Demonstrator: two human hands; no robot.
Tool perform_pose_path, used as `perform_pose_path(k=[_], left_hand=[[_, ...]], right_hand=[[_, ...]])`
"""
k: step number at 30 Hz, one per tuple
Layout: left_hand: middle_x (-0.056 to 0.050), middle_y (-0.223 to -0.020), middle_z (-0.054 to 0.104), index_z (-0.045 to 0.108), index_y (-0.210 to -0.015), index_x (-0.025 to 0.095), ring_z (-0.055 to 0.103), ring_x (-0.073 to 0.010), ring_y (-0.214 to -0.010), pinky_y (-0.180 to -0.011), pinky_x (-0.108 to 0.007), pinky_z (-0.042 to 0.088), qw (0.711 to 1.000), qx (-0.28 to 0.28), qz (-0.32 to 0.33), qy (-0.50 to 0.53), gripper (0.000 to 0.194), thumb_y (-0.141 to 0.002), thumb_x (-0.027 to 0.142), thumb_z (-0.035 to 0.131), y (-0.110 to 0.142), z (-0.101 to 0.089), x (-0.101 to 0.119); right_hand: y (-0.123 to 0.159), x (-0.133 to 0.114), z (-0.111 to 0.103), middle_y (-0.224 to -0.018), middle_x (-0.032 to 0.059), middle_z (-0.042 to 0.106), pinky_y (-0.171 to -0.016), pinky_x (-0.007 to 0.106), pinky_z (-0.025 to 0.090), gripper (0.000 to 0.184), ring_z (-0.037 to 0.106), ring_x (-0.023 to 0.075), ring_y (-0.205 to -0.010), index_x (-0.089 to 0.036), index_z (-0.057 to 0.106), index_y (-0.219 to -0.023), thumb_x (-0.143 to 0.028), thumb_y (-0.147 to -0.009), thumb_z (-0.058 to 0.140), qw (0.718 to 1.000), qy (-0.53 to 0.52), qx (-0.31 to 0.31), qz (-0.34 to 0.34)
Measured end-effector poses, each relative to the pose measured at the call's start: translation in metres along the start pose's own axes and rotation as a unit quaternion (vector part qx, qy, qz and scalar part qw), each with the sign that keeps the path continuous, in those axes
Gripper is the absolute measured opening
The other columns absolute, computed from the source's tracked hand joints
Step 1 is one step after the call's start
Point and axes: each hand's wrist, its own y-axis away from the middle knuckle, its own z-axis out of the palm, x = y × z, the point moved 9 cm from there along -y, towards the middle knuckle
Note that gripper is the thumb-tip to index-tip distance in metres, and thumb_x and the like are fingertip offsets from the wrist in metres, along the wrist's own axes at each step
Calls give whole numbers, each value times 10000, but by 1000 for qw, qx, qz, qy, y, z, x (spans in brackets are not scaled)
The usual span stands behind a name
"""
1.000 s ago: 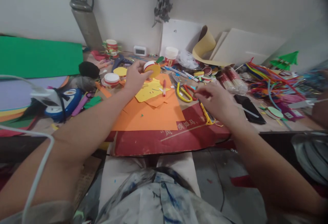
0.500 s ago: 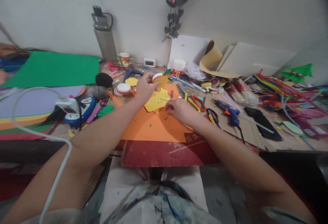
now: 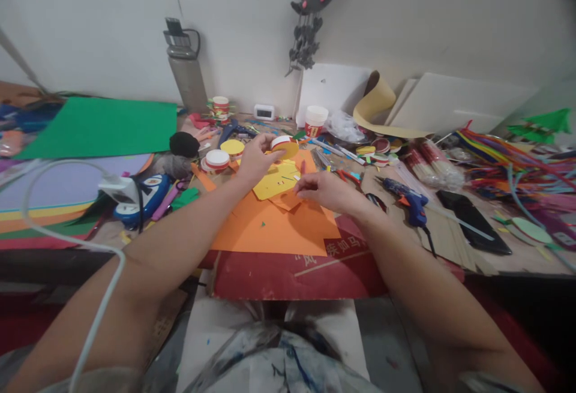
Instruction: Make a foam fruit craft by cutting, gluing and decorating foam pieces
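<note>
My left hand (image 3: 257, 162) grips a short round section cut from a paper cup (image 3: 288, 149), its white and red side up and a yellow disc on its face towards me. My right hand (image 3: 327, 192) hovers low over the sheets with thumb and fingers pinched together; what they hold, if anything, is too small to make out. By its fingertips is a small orange paper piece (image 3: 286, 201). Below both hands lie a yellow sheet (image 3: 266, 188) with scraps on it and a larger orange sheet (image 3: 252, 228).
Left of the hands sit a white-topped cup section (image 3: 216, 159) and a yellow disc (image 3: 233, 147). A glue gun (image 3: 407, 198) and a black phone (image 3: 472, 222) lie to the right. Farther back stand a red and white paper cup (image 3: 315, 120) and a tall bottle (image 3: 186, 72).
The view has shifted slightly. My right hand has moved a little right, showing more of the small orange piece. My left hand keeps its hold on the cup section.
</note>
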Motion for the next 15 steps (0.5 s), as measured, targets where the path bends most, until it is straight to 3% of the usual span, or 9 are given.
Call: perform_pose_path(k=[5,8,12,15], left_hand=[[-43,-938,749,634,-932,180,697,-165,-827,-673,-266,590,998,-26,41,-48,261,-715,203,777,2,4,8],[-48,-983,771,672,-941,186,716,-186,-928,-797,-296,600,984,-25,113,-137,211,-748,152,751,7,6,26],[-72,-1091,787,679,-991,193,731,-191,-1056,-916,-324,593,957,-56,214,-187,224,-801,74,683,19,16,50],[-91,-1142,783,659,-982,199,724,-198,-1134,-1035,-372,563,937,-65,280,-198,190,-838,75,671,28,21,64]], right_hand=[[1,3,-1,-668,-40,601,-598,249,404,48,509,103,-606,-191,673,-795,-232,-818,667,998,-59,20,-12],[11,-9,-27,-714,-38,612,-619,265,456,93,530,105,-610,-208,631,-824,-287,-836,678,983,-117,130,-56],[34,-26,-78,-773,-30,612,-669,289,547,97,619,123,-669,-245,567,-895,-304,-891,644,919,-173,329,-133],[38,-33,-96,-861,-6,648,-765,316,603,83,690,140,-780,-255,571,-940,-277,-908,643,893,-163,390,-153]])
